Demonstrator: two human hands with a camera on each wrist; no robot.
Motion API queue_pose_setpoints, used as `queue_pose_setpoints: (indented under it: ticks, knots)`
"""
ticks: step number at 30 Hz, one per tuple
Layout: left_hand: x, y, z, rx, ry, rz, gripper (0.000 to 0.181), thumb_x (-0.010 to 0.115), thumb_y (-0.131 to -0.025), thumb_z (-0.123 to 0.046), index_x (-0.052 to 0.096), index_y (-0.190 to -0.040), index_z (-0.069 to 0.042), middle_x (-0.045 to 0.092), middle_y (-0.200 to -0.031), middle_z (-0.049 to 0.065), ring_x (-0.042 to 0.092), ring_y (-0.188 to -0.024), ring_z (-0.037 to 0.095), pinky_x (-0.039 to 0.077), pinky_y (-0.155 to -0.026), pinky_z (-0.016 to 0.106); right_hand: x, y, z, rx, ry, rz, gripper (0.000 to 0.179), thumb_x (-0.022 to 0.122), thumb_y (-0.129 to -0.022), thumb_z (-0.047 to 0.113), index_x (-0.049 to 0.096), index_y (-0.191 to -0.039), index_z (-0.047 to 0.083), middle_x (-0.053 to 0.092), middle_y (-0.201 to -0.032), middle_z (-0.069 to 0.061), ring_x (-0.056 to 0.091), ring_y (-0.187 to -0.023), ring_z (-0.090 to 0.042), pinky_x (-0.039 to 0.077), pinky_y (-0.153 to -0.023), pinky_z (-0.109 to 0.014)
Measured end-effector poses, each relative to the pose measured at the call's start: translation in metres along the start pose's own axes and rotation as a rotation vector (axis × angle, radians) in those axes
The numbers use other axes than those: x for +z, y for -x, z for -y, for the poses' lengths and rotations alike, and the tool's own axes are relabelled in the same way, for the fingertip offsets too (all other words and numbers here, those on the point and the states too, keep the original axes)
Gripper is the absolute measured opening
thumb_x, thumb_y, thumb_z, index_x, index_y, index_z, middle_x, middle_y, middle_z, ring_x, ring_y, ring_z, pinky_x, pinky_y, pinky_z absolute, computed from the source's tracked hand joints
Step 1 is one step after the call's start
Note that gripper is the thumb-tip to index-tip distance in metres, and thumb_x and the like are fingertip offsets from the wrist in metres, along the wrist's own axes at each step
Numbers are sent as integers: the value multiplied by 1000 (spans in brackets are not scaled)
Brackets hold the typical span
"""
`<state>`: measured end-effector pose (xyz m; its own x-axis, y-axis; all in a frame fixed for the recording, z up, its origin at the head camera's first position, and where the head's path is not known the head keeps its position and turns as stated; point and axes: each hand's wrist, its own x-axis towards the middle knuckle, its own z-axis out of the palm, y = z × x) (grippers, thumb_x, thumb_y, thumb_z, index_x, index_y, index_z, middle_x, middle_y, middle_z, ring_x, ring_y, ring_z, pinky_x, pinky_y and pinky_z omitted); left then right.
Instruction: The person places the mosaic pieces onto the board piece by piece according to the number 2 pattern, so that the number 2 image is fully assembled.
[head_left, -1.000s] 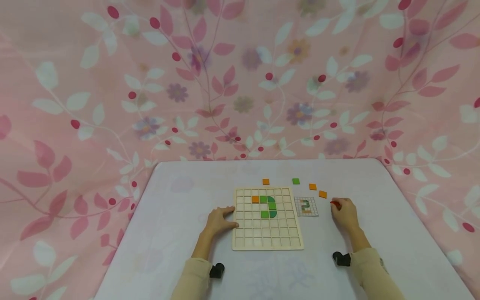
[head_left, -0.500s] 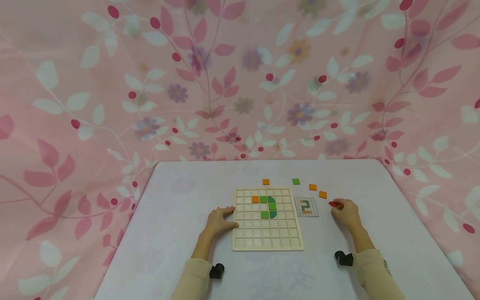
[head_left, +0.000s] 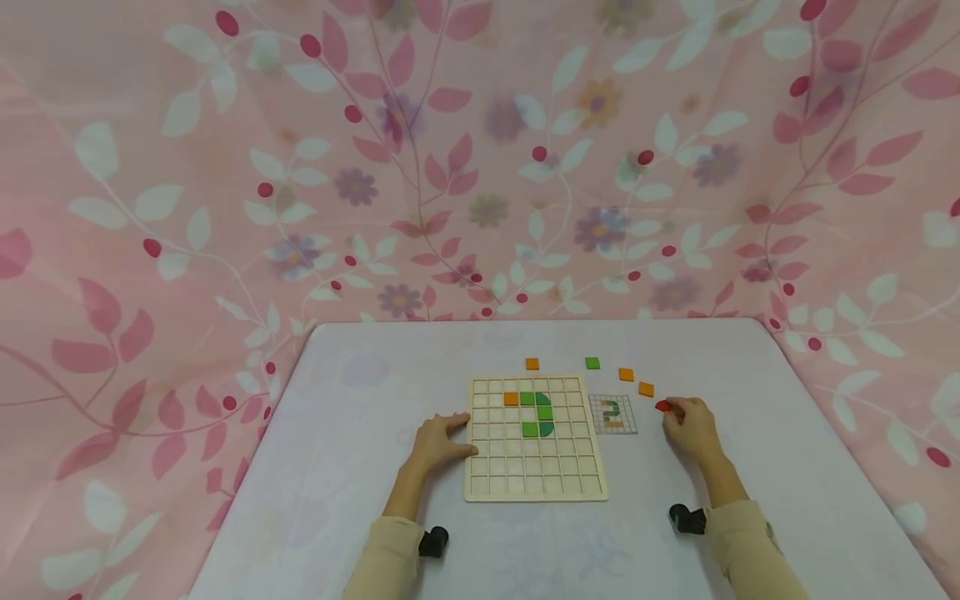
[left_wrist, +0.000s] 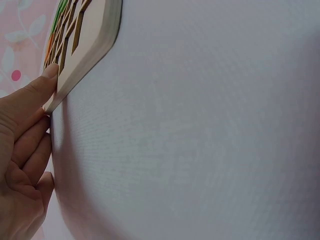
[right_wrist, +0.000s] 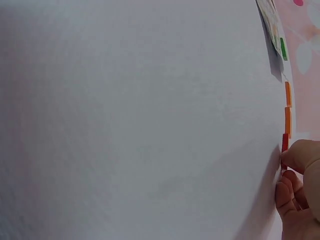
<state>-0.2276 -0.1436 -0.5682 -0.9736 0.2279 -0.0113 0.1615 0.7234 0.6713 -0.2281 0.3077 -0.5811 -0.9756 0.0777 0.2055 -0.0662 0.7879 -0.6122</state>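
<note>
In the head view a pale wooden grid board (head_left: pixel 536 467) lies on the table, with green squares, rounded dark green pieces and one orange square (head_left: pixel 511 399) set in its upper cells. My left hand (head_left: pixel 437 442) grips the board's left edge; in the left wrist view the thumb (left_wrist: pixel 35 92) lies on the rim and the other fingers bend beside it. To the right of the board, my right hand (head_left: pixel 692 425) pinches a small red tile (head_left: pixel 663 406) low over the table. The right wrist view shows this red tile (right_wrist: pixel 285 145) edge-on, partly hidden by the thumb.
A small pattern card (head_left: pixel 613 414) lies right of the board. Beyond it are loose tiles: a green square (head_left: pixel 592 363), two orange squares (head_left: pixel 626 374) and another orange square (head_left: pixel 532 364) behind the board. A floral pink cloth (head_left: pixel 480 167) hangs behind the white table (head_left: pixel 360 467).
The red tile in my right hand has shifted slightly left and more of it shows past the fingertips. My left hand and the board have stayed put.
</note>
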Motion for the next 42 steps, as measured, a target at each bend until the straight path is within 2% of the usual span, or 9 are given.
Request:
queue_pose_setpoints:
  ticks: [6, 11, 15, 19, 25, 29, 34, 42]
  knots:
    - [0, 1, 0, 3, 8, 1, 65, 84, -66, -28, 63, -123, -4, 60, -124, 14, 49, -121, 41, 37, -101, 54, -4, -6, 1, 46, 53, 94, 31, 58, -81, 4, 59, -103, -17, 53, -95, -29, 51, -82, -36, 48, -78, -52]
    - [0, 0, 0, 5, 10, 1, 65, 84, -66, -27, 63, -123, -4, 61, -124, 13, 49, -121, 41, 36, -101, 54, -7, -10, 1, 67, 46, 124, 32, 63, -77, 6, 60, -100, -16, 55, -84, -23, 51, -76, -31, 47, -69, -43]
    - [0, -1, 1, 4, 8, 4, 65, 84, -66, -27, 62, -123, -4, 61, -124, 13, 49, -122, 40, 36, -102, 53, -8, -13, -2, 93, 25, 131, 32, 66, -76, 6, 61, -99, -15, 57, -80, -19, 52, -75, -29, 45, -66, -38]
    - [0, 0, 0, 13, 5, 6, 65, 84, -66, -26, 62, -123, -4, 61, -124, 14, 50, -121, 39, 35, -102, 53, -7, -13, -3, 107, 6, 142, 34, 66, -76, 6, 61, -101, -16, 57, -82, -20, 53, -76, -30, 45, -67, -38]
    - [0, 0, 0, 20, 5, -3, 65, 84, -66, -27, 62, -122, -4, 60, -124, 13, 51, -120, 37, 36, -102, 53, -9, -15, -3, 73, -5, 176, 33, 64, -79, 4, 59, -104, -16, 55, -88, -23, 51, -81, -32, 46, -70, -42]
    - [0, 0, -1, 20, -3, -3, 65, 84, -66, -28, 63, -122, -4, 61, -124, 14, 51, -120, 39, 37, -101, 54, -9, -18, -3, 59, 5, 188, 31, 65, -79, 5, 61, -102, -15, 57, -86, -22, 52, -79, -31, 46, -69, -40]
    - [0, -1, -1, 12, 10, -3, 65, 84, -66, -28, 63, -123, -5, 60, -124, 13, 51, -120, 38, 37, -101, 54, -8, -19, -3, 105, -11, 200, 30, 66, -77, 7, 62, -100, -14, 60, -82, -19, 54, -75, -28, 49, -68, -37]
    - [0, -1, 0, 23, 4, -7, 65, 84, -66, -29, 63, -122, -4, 60, -124, 13, 51, -120, 38, 38, -100, 54, -6, -16, -2, 100, -52, 146, 29, 66, -76, 6, 63, -98, -13, 63, -79, -16, 55, -71, -22, 46, -60, -24]
